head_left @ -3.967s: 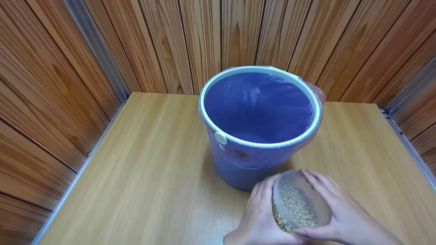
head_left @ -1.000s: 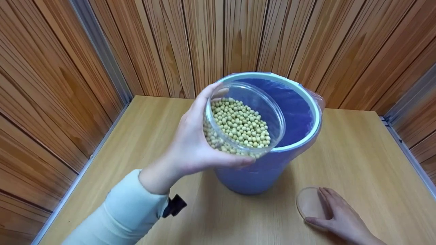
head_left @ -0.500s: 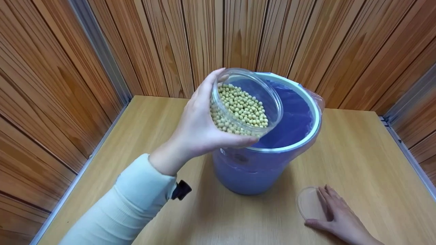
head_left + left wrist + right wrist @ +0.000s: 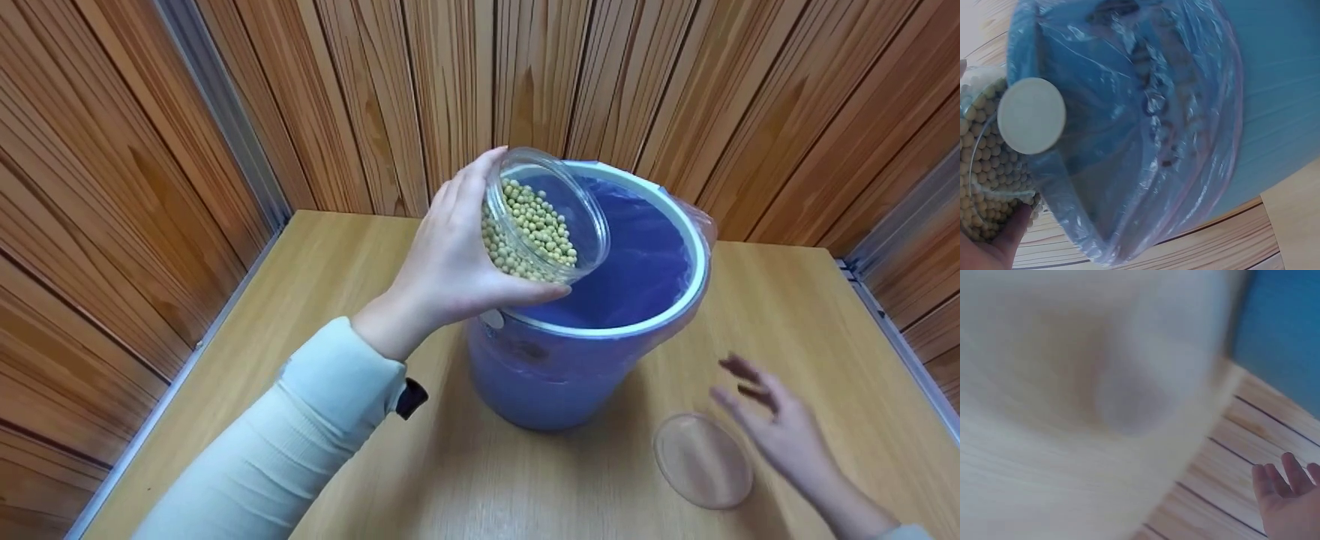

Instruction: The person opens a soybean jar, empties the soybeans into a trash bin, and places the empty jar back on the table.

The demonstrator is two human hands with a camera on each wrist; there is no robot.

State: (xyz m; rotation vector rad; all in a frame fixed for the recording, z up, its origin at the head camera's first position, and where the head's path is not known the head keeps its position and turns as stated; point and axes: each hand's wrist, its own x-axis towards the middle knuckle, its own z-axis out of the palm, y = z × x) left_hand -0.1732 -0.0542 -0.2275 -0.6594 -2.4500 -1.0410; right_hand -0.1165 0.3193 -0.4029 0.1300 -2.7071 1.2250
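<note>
My left hand (image 4: 457, 255) grips a clear plastic jar (image 4: 592, 217), thumb along its near side and fingers on its far side. The jar tilts to the right over the left rim of a blue bin (image 4: 547, 390). Inside it, round pale-green dried beans (image 4: 536, 225) slope toward the mouth; the left wrist view shows the beans (image 4: 994, 163) through the wall beside the bin's round white button (image 4: 1031, 116). My right hand (image 4: 787, 427) is in the air with fingers spread, holding nothing. A clear round lid (image 4: 703, 461) lies on the table just left of it.
The bin has a pale rim (image 4: 660, 315) and a thin translucent liner (image 4: 701, 217) folded over it. It stands on a wooden table (image 4: 337, 315). Wood-panelled walls (image 4: 360, 97) enclose the back and both sides.
The jar, opened since the earliest frame, has risen and moved over the bin's rim, tilting further right. My right hand has let go of the lid and lifted away.
</note>
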